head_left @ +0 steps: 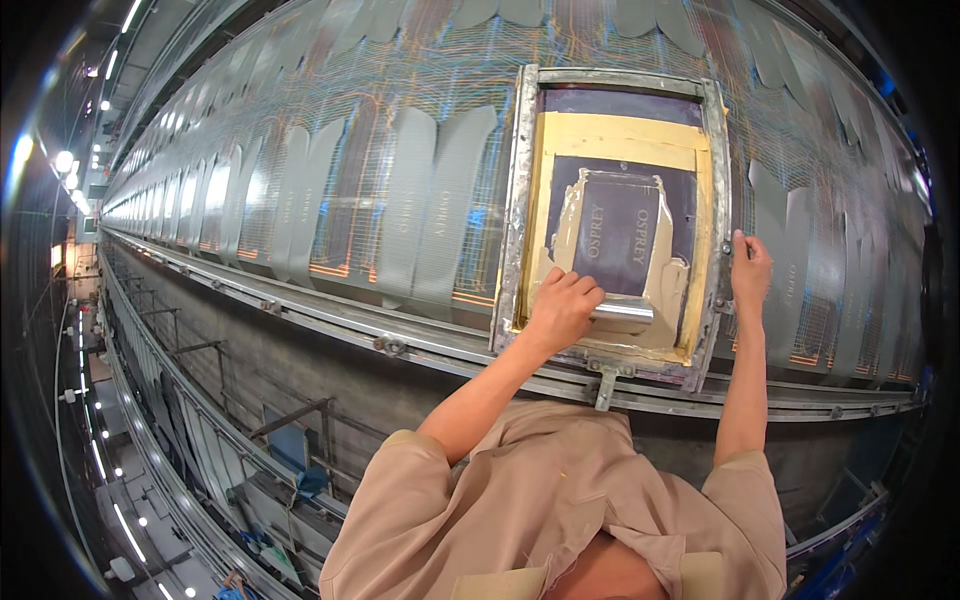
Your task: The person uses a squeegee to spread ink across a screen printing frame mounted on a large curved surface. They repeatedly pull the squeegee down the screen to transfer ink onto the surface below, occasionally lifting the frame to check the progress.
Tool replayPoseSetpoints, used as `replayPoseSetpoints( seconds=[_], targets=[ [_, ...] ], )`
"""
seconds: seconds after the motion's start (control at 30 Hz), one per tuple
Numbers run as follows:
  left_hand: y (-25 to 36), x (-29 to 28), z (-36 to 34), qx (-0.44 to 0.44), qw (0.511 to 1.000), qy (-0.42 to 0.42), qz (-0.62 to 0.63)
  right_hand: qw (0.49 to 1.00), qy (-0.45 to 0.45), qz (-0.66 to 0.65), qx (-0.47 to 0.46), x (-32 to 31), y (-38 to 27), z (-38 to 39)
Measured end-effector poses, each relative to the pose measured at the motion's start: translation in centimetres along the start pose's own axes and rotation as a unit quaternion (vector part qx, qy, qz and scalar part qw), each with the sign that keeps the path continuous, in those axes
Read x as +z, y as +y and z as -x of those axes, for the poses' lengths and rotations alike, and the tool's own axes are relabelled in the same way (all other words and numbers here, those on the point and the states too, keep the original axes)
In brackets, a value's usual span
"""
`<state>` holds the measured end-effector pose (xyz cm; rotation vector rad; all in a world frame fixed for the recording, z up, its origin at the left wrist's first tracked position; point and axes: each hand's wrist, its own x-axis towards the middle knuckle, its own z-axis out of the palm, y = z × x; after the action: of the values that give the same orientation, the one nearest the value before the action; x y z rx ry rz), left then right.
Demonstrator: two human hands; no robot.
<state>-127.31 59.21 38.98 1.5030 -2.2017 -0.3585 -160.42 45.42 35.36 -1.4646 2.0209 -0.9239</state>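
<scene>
Left hand [563, 310] gripping silver squeegee [626, 313], right hand [752, 270] curled beside screen frame [516, 200], grip unclear

Purple mesh [617, 215], beige paste [668, 280], yellow tape [620, 135]; silver hand tool [622, 316]; grey pcs [410, 200] on table [620, 52] (w/ blue & orange lines).

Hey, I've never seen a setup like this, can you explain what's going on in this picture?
There's no robot here: a head-worn fisheye camera looks down at someone's own bare hands, and its lens bends straight edges. Before them runs a long, line-patterned table with rows of flat grey pieces. On it sits a metal frame around a dark screen, bordered with yellow tape and smeared with beige paste. The left hand holds a silver bar on the screen. The right hand is beside the frame; I can't tell whether it touches.
</scene>
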Motion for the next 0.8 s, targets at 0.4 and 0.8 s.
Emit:
replayPoseSetpoints(
  seconds=[0.4, 0.8],
  targets=[
    [-21.4, -16.7, 13.0, 0.003, 0.998, -0.005, -0.068, 0.993, 0.008, -0.112, -0.026, 24.5, -18.2, 14.8],
    [-25.0, -16.8, 15.0, 0.041, 0.998, -0.028, -0.049, 0.999, -0.029, 0.003, 0.022, 25.4, -18.1, 13.2]
  ],
)
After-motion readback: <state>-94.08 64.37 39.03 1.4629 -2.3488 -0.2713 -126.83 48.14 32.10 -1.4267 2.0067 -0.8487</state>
